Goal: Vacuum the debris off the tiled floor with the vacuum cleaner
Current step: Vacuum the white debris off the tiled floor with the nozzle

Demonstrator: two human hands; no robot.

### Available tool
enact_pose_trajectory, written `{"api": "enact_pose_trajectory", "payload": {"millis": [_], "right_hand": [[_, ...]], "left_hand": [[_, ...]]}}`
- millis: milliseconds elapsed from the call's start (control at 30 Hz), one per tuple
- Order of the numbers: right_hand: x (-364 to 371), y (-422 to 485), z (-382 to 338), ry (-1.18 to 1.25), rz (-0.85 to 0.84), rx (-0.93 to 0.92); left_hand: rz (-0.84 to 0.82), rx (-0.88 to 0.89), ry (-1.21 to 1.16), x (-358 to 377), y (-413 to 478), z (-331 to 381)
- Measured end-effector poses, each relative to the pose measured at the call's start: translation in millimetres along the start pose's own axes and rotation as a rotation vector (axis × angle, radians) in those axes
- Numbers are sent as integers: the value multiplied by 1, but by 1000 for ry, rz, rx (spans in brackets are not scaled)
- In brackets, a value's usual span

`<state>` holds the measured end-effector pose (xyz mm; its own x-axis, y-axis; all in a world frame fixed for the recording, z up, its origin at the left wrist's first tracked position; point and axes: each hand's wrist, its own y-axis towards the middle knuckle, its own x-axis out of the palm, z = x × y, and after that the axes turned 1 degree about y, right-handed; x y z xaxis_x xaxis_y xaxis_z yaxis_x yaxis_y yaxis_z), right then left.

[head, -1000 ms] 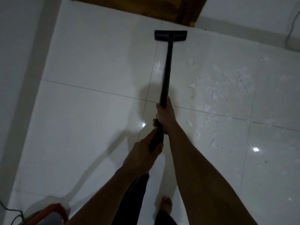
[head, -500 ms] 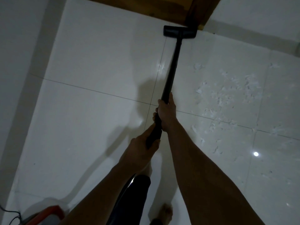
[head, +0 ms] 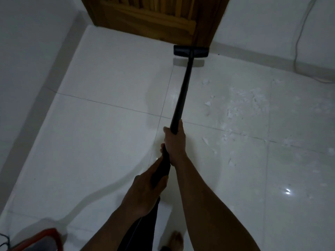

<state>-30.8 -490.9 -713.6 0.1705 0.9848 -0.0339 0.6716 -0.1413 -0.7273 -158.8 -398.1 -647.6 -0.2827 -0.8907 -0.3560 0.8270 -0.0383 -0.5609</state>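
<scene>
Head view, the only one.

- Vacuum cleaner: black wand [head: 182,91] runs from the hands to the far floor head [head: 190,51], which sits flat on the tiled floor [head: 90,142] just in front of the wooden door [head: 154,19].
- Right hand [head: 175,142] is wrapped round the wand, farther along. Left hand [head: 146,187] is wrapped round the thicker near end, nearer the body. Both fingers and thumbs are curled on it.
- Debris [head: 244,104]: white scraps scattered right of the wand, well apart from the floor head.

Handling (judgement): the wand looks stiff and light, so it steers from the two-hand hold. The scraps look like paper flakes, light and likely to scatter if the head is swung fast. The tiles are glossy, so the head should slide easily.

Hard to make out:
- Dim light; the far right scraps blur into glare.
- The red machine body [head: 41,240] is cut off at the near left edge.
- The hose below the left hand merges with dark clothing.
- One bare foot [head: 176,240] is partly shown.
- A cord [head: 299,42] on the far right wall has unseen ends.
</scene>
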Motion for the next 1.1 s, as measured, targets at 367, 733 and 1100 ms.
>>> {"api": "enact_pose_trajectory", "payload": {"millis": [367,733,1100], "right_hand": [[-73,-158,120,13,3,-36],[-78,-314,267,73,64,4],[-63,-502,435,102,83,86]], "left_hand": [[2,42,6,79,-185,-58],[-90,140,50,91,-362,-174],[-176,136,95,89,-570,-307]]}}
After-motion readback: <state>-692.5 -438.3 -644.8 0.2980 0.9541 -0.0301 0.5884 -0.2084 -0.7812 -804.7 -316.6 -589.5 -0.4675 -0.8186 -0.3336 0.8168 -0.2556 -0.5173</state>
